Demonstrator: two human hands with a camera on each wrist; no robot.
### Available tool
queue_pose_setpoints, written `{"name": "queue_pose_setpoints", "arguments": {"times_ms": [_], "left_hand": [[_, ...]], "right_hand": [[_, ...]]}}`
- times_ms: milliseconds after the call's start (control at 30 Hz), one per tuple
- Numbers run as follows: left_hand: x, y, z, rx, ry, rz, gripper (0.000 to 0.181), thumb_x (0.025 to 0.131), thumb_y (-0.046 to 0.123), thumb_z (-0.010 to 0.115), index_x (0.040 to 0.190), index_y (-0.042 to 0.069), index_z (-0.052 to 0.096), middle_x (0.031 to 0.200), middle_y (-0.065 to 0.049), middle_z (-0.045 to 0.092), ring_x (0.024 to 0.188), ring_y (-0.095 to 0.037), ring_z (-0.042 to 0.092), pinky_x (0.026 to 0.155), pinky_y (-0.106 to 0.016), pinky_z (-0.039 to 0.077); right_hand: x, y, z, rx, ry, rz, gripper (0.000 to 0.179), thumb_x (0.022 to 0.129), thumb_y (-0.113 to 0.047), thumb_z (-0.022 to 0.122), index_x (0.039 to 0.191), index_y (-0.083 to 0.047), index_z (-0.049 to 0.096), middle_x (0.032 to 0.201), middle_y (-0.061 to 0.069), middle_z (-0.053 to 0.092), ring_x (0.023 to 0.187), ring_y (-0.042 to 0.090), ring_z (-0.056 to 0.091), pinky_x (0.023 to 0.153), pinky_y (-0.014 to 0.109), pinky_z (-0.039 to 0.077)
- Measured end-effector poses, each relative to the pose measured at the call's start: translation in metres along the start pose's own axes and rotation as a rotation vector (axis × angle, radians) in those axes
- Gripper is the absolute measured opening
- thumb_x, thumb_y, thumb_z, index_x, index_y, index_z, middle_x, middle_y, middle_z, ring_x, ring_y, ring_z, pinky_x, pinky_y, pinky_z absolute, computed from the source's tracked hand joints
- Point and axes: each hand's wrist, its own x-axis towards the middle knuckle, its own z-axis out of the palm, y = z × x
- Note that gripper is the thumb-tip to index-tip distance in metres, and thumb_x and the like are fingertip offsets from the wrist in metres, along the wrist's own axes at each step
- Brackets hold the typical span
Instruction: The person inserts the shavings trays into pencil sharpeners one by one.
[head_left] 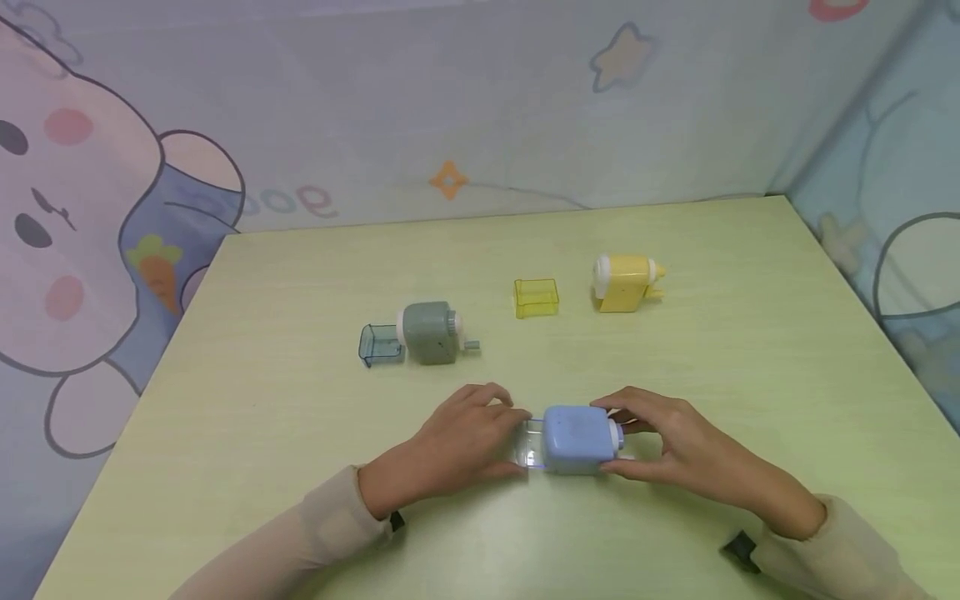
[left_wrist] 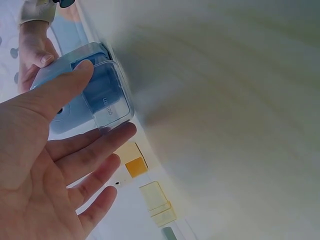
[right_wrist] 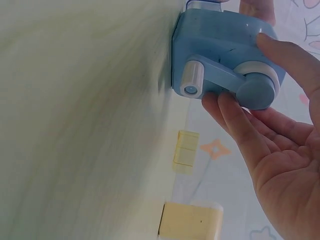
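A blue crank pencil sharpener [head_left: 577, 437] stands on the table in front of the person. Its clear drawer [head_left: 534, 450] sticks partly out of the left side. The left hand [head_left: 474, 433] pinches this drawer between thumb and fingers, as the left wrist view shows closely. Around the crank end of the body, the right hand [head_left: 667, 433] holds the sharpener with its thumb on one side and fingers on the other. In the right wrist view, the crank handle [right_wrist: 192, 80] with its white knob faces the camera.
Behind the left hand stands a grey-green sharpener [head_left: 431, 333], with a teal transparent drawer [head_left: 381, 343] beside it. Farther back are a yellow transparent drawer [head_left: 536, 298] and a yellow sharpener [head_left: 626, 283], apart from each other. A printed cloth wall [head_left: 525, 108] borders the table's far edge.
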Motion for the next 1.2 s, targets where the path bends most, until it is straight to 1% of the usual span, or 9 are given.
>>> {"name": "queue_pose_setpoints", "arguments": {"times_ms": [300, 667, 767, 1200], "left_hand": [[0.0033, -0.0004, 0.0002, 0.002, 0.022, 0.015, 0.062, 0.087, 0.056, 0.071, 0.130, 0.011, 0.064, 0.115, 0.003, 0.069, 0.116, -0.017, 0.051, 0.100, -0.034, 0.040], [0.0061, 0.0022, 0.0009, -0.001, 0.011, 0.008, 0.062, 0.087, 0.056, 0.071, 0.130, 0.011, 0.064, 0.113, 0.003, 0.070, 0.115, -0.016, 0.052, 0.099, -0.033, 0.041], [0.0069, 0.0033, 0.0009, 0.002, 0.005, 0.009, 0.063, 0.088, 0.056, 0.070, 0.130, 0.010, 0.064, 0.114, 0.002, 0.070, 0.115, -0.016, 0.052, 0.099, -0.033, 0.041], [0.0061, 0.0045, -0.0009, -0.004, -0.001, 0.003, 0.062, 0.088, 0.055, 0.071, 0.129, 0.009, 0.064, 0.115, 0.002, 0.070, 0.117, -0.017, 0.051, 0.099, -0.033, 0.041]], "right_hand": [[-0.0007, -0.0007, -0.0003, -0.005, 0.008, -0.001, 0.061, 0.074, -0.006, 0.088, 0.127, -0.010, 0.059, 0.115, -0.004, 0.064, 0.095, 0.014, 0.068, 0.079, 0.030, 0.057], [-0.0006, -0.0005, -0.0004, 0.001, 0.009, -0.006, 0.060, 0.073, -0.005, 0.088, 0.126, -0.011, 0.060, 0.115, -0.003, 0.064, 0.095, 0.014, 0.068, 0.079, 0.030, 0.057], [-0.0009, -0.0004, 0.0001, 0.000, 0.007, 0.004, 0.060, 0.073, -0.005, 0.088, 0.126, -0.010, 0.060, 0.115, -0.003, 0.065, 0.095, 0.014, 0.068, 0.078, 0.030, 0.057], [-0.0011, -0.0002, 0.0014, 0.013, 0.002, 0.018, 0.059, 0.076, -0.009, 0.087, 0.127, -0.012, 0.059, 0.116, -0.004, 0.064, 0.096, 0.014, 0.067, 0.080, 0.030, 0.057]]}}
